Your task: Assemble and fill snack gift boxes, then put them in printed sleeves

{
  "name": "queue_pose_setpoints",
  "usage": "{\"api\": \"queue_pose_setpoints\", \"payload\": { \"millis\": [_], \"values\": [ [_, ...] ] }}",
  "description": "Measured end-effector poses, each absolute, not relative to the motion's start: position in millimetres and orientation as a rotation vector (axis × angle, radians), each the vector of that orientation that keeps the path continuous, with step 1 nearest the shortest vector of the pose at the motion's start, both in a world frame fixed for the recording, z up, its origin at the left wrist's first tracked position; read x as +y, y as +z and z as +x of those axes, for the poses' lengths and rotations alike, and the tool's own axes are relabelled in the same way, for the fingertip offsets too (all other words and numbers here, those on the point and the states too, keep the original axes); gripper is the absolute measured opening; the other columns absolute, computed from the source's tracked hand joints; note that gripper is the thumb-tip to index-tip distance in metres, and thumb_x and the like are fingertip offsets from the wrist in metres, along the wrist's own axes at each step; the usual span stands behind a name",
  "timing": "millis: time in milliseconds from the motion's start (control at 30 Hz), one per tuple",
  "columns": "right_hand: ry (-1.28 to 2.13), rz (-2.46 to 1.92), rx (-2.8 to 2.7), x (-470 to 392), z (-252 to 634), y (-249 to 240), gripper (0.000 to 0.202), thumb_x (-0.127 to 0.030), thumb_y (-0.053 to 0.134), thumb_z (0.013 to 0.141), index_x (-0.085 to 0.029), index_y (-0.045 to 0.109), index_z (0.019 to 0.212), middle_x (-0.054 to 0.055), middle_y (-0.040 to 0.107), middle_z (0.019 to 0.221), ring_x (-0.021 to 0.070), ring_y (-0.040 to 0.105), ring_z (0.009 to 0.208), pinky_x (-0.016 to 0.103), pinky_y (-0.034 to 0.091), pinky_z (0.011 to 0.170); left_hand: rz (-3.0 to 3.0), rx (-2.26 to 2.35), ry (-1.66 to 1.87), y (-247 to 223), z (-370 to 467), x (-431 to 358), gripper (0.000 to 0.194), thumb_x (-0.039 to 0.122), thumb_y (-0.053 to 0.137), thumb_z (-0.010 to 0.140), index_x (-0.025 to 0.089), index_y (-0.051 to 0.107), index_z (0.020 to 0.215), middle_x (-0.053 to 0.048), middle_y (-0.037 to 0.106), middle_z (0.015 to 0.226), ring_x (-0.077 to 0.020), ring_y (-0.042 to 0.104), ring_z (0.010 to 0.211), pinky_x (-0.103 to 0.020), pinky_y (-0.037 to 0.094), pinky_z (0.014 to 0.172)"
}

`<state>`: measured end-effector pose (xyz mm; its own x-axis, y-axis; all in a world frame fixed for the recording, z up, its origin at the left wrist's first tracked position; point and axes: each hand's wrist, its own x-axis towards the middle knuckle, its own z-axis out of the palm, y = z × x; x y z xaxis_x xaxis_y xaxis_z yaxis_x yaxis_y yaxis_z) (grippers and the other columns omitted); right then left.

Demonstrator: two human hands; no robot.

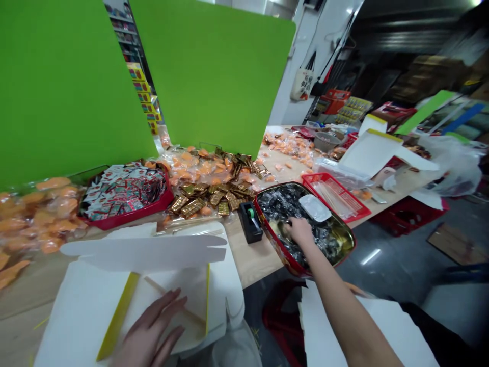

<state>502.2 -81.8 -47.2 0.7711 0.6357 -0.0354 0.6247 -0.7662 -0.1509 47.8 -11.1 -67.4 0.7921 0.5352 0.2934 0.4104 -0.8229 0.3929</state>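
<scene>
My left hand (153,331) rests with its fingers apart over an open white cardboard box (91,290) with yellow inner edges. A thin wooden stick (194,317) lies in that box, partly under the fingers. My right hand (301,232) reaches into a red-rimmed metal tin (344,232) of dark, clear-wrapped packets (284,199). Its fingers are bent at a pale round item, and whether they grip it is too small to tell. A white plastic lid-like piece (315,208) lies on the packets beside it.
A black tape dispenser (250,223) stands left of the tin. Behind are gold packets (194,199), orange wrapped pieces (49,214) and a red tray (126,216) of small sachets. A red basket (336,196) holds sticks at the right. Green panels (217,76) stand behind the table.
</scene>
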Motion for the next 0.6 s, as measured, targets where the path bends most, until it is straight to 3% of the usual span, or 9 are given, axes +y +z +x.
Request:
{"api": "queue_pose_setpoints", "payload": {
  "millis": [133,267,367,433,467,533,600],
  "values": [
    [0.114,-2.691,-0.956,-109,462,-15,0.041,-0.027,0.036,0.089,-0.015,0.052,0.124,0.012,0.066,0.102,0.0211,0.061,0.092,0.032,0.047,0.080,2.214,0.639,0.457,-33,98,-26,0.029,0.035,0.051,0.087,0.033,0.061,0.114,-0.003,0.067,0.113,-0.0198,0.065,0.102,-0.026,0.055,0.085],
    [0.666,-1.985,-1.410,-133,382,19,0.048,-0.030,0.047,0.084,-0.027,0.043,0.132,0.001,0.067,0.091,0.0158,0.063,0.078,0.028,0.051,0.068,1.528,0.636,0.424,-18,166,-54,0.051,0.048,0.055,0.083,0.025,0.047,0.128,-0.013,0.055,0.129,-0.0231,0.063,0.103,-0.033,0.055,0.082],
    [0.761,-1.889,-1.522,-134,390,24,0.055,-0.031,0.050,0.082,-0.032,0.038,0.135,0.001,0.068,0.085,0.0170,0.064,0.079,0.032,0.051,0.074,1.192,0.738,0.419,-19,184,-60,0.046,0.055,0.056,0.078,0.016,0.056,0.103,-0.010,0.067,0.094,-0.0184,0.067,0.077,-0.028,0.055,0.065],
    [0.314,-2.289,-1.208,-122,442,10,0.036,-0.034,0.039,0.086,-0.032,0.055,0.118,0.007,0.068,0.086,0.0196,0.065,0.083,0.035,0.049,0.077,1.165,0.831,0.415,-23,169,-54,0.042,0.054,0.058,0.077,0.015,0.057,0.090,-0.005,0.065,0.075,-0.0162,0.064,0.068,-0.025,0.051,0.059],
    [0.056,-2.517,-1.010,-113,473,-2,0.034,-0.037,0.034,0.089,-0.033,0.059,0.112,0.011,0.067,0.099,0.0206,0.063,0.097,0.037,0.046,0.084,1.185,0.882,0.422,-25,156,-49,0.040,0.053,0.059,0.076,0.015,0.058,0.089,-0.004,0.065,0.072,-0.0154,0.063,0.066,-0.025,0.050,0.057],
    [-0.060,-2.647,-0.845,-95,531,-31,0.038,-0.035,0.033,0.088,-0.025,0.061,0.111,0.025,0.058,0.115,0.0302,0.052,0.118,0.050,0.038,0.091,1.263,1.008,0.447,-27,122,-40,0.037,0.050,0.059,0.077,0.015,0.059,0.089,-0.004,0.065,0.073,-0.0149,0.061,0.065,-0.025,0.049,0.057],
    [-0.010,-2.763,-0.736,-86,568,-58,0.038,-0.040,0.036,0.086,-0.022,0.068,0.095,0.032,0.061,0.100,0.0359,0.055,0.113,0.056,0.039,0.080,1.353,1.149,0.491,-28,91,-33,0.033,0.047,0.057,0.078,0.016,0.061,0.088,-0.004,0.065,0.075,-0.0153,0.060,0.067,-0.025,0.049,0.059]
  ]
}}
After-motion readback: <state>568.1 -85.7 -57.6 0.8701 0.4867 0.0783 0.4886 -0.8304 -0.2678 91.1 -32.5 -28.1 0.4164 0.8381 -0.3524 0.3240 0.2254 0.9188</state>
